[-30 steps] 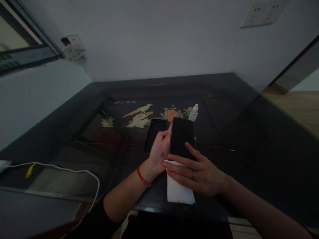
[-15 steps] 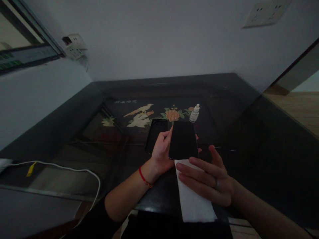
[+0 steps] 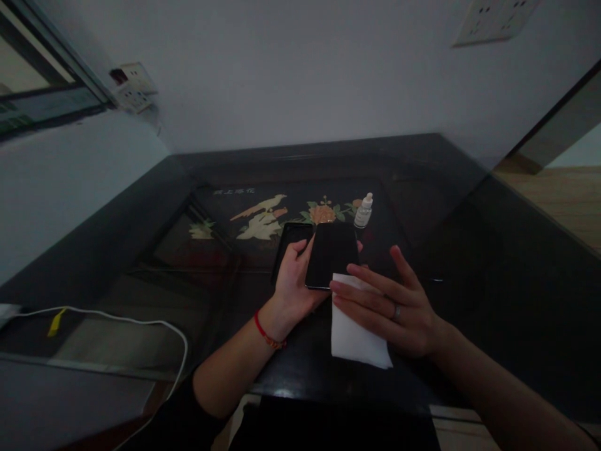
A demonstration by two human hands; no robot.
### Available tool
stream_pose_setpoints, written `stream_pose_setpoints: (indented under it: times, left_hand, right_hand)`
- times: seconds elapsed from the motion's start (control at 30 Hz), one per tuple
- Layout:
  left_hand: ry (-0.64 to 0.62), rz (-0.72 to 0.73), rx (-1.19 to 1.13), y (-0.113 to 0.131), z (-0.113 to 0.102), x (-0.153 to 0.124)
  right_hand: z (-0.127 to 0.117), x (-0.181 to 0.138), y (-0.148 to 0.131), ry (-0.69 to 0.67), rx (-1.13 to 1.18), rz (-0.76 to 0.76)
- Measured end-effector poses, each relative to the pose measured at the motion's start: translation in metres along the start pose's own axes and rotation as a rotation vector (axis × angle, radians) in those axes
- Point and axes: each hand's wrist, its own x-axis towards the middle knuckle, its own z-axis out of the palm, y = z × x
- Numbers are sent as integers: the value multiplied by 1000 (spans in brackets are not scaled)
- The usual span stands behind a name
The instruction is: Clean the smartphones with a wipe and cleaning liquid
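Observation:
A dark smartphone [image 3: 332,254] lies screen up in my left hand [image 3: 293,275]; its thumb is along the near left edge and fingertips show past the right edge. My right hand [image 3: 389,307] has its fingers stretched over a white folded tissue [image 3: 359,341], with the thumb raised apart. The tissue moves with this hand and its top overlaps the phone's lower right corner; how it is gripped is hidden. Behind my left hand a black phone case [image 3: 287,247] rests on the table. A small white-capped dropper bottle [image 3: 363,212] stands beyond the phone.
The glossy black table [image 3: 413,194] bears a bird-and-flower inlay [image 3: 263,219] and meets the wall at the back. A white cable [image 3: 131,321] with a yellow tag [image 3: 57,322] runs along the left. Sockets [image 3: 495,22] are on the wall.
My right hand has lifted the tissue up and slightly left, onto the phone's lower right corner. The phone and my left hand have shifted a little left and up in view.

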Motion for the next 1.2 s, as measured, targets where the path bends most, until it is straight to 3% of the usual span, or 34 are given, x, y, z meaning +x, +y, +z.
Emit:
stream_pose_setpoints:
  times: [0.27, 0.47, 0.57, 0.73, 0.93, 1.1, 1.2]
  left_hand:
    - [-20, 23, -82, -2, -2, 0]
    - [-75, 7, -76, -8, -4, 0]
    - [-57, -22, -70, -10, -6, 2]
    - [-140, -109, -91, -10, -9, 4]
    - [12, -134, -125, -11, -10, 2]
    - [-115, -217, -97, -12, -10, 1]
    - [-129, -210, -102, -12, -12, 2]
  right_hand:
    - [-9, -2, 5, 147, 66, 223]
    - [3, 0, 0, 73, 109, 46]
    - [11, -5, 2, 59, 148, 111]
    - [15, -10, 2, 60, 167, 183]
    - [19, -12, 3, 123, 127, 329]
    - [17, -10, -1, 97, 181, 190]
    - [18, -11, 2, 114, 164, 221]
